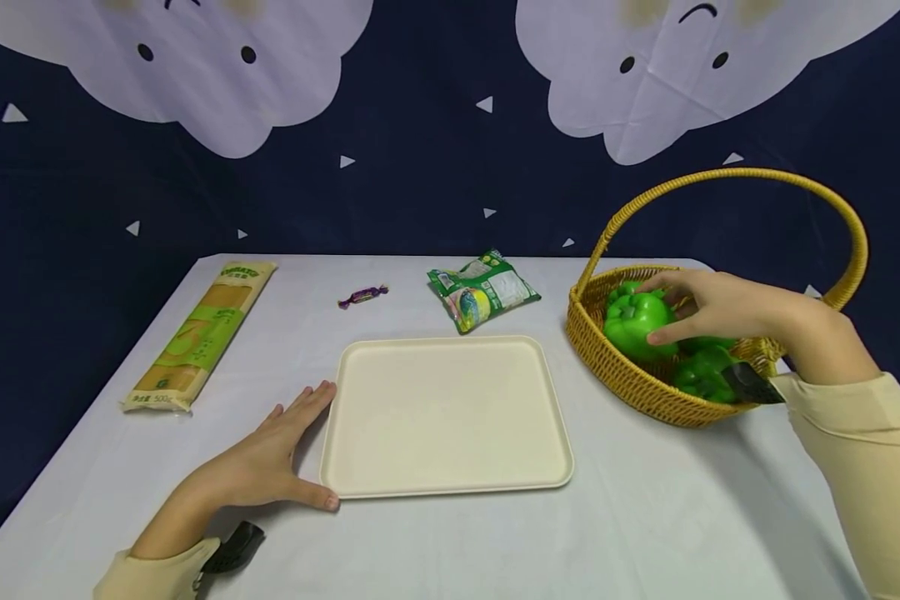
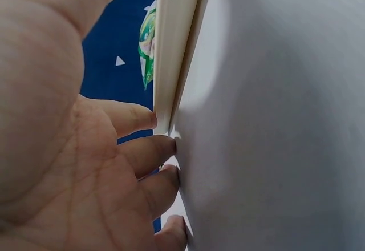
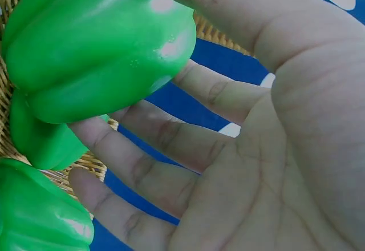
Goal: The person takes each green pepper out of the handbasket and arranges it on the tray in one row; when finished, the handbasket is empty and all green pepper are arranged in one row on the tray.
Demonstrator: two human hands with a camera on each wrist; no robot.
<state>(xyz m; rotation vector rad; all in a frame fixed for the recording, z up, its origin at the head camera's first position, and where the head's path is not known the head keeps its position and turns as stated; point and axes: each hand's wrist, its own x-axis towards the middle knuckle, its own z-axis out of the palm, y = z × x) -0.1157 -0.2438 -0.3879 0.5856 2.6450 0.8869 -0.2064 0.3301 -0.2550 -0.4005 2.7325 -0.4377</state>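
My right hand [image 1: 742, 308] reaches into a yellow wicker basket [image 1: 637, 387], its thumb and fingers around a green bell pepper [image 1: 637, 325]. In the right wrist view, the thumb lies over the upper side of this pepper [image 3: 102, 51] and the fingertips pass behind its far edge. More green bell peppers [image 1: 705, 375] lie beside it in the basket. At the left edge of a cream rectangular tray [image 1: 442, 417], my left hand [image 1: 262, 462] is spread, thumb by the near corner and fingertips by the side. The left wrist view shows a fingertip against the tray's rim [image 2: 171, 45].
Behind the tray lie a green snack bag [image 1: 483, 292] and a small purple wrapped candy [image 1: 363, 296]. A long pack of noodles [image 1: 198, 337] is at the left on the white-covered table [image 1: 450, 550]. The basket's tall handle [image 1: 742, 173] arches above my right hand.
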